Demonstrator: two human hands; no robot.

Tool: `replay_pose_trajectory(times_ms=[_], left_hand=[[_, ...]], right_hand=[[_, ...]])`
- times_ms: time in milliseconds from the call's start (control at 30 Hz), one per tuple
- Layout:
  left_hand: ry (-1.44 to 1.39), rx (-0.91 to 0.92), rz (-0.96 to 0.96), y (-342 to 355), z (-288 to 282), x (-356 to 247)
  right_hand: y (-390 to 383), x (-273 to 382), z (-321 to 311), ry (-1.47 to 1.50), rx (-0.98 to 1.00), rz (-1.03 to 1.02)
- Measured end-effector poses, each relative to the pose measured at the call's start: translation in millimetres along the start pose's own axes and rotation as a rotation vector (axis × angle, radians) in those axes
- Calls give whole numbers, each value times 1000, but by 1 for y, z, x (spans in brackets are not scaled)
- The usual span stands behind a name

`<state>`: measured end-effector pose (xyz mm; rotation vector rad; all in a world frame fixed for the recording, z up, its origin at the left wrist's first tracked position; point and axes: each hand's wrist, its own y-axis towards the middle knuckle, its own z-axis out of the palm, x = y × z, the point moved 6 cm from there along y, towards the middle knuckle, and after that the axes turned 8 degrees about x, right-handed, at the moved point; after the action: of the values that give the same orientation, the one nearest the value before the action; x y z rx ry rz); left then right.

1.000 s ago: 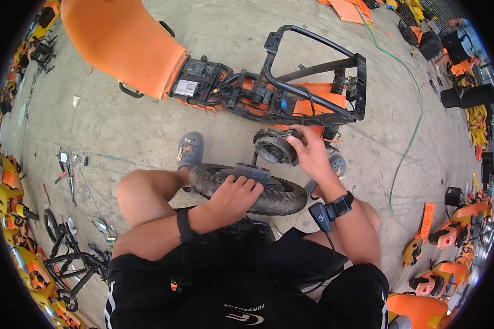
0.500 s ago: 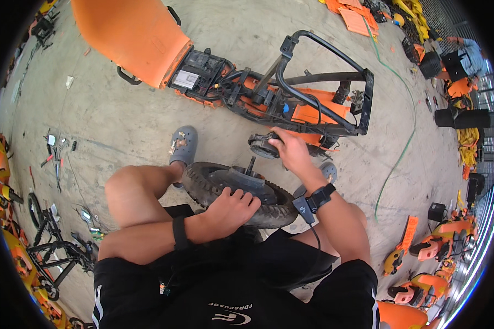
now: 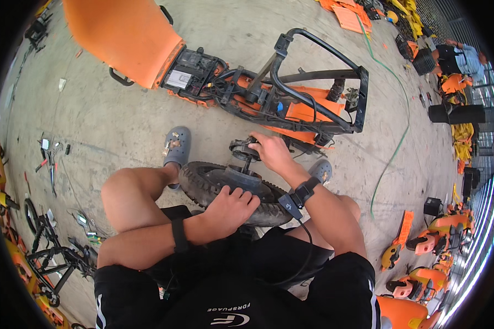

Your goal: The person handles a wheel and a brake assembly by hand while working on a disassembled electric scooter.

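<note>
A wheel with a knobbly black tyre (image 3: 195,183) lies tilted between my knees, its hub (image 3: 233,176) facing up. The fingers of my left hand (image 3: 230,209) curl over its near side, gripping it. From the hub's middle rises a thin axle (image 3: 247,163). My right hand (image 3: 273,156) pinches a round dark metal part (image 3: 239,147), which looks like a brake plate, by its right side. That part is tilted at the top of the axle; I cannot tell whether the axle passes through it. My right fingertips are partly hidden.
A stripped scooter frame (image 3: 313,98) with orange panels lies just beyond the wheel. Hand tools (image 3: 50,159) and a black frame (image 3: 60,255) are on the floor at left. A green hose (image 3: 403,131) runs along the right, near orange scooters (image 3: 422,279). Another person (image 3: 461,57) is far right.
My right hand has carried the round metal part leftward, from beside the axle to over its top. My left hand keeps its place on the wheel. The whole view has shifted slightly.
</note>
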<state>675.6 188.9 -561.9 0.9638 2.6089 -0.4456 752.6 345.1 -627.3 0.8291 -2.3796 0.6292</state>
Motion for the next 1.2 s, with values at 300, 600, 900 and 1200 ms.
replay_pose_trajectory(times_ms=[300,600,900,1200], left_hand=[[1,18,-27,5,-2,3],[-36,-15,-29,8,-2,4],[-32,-73,-43,20,-2,6],[14,-35,-59,22,-7,3]], right_hand=[[-8,-2,3,-36,46,-12],[-19,14,8,16,147,-29],[-16,6,15,33,375,-55],[-17,-67,15,452,311,248]])
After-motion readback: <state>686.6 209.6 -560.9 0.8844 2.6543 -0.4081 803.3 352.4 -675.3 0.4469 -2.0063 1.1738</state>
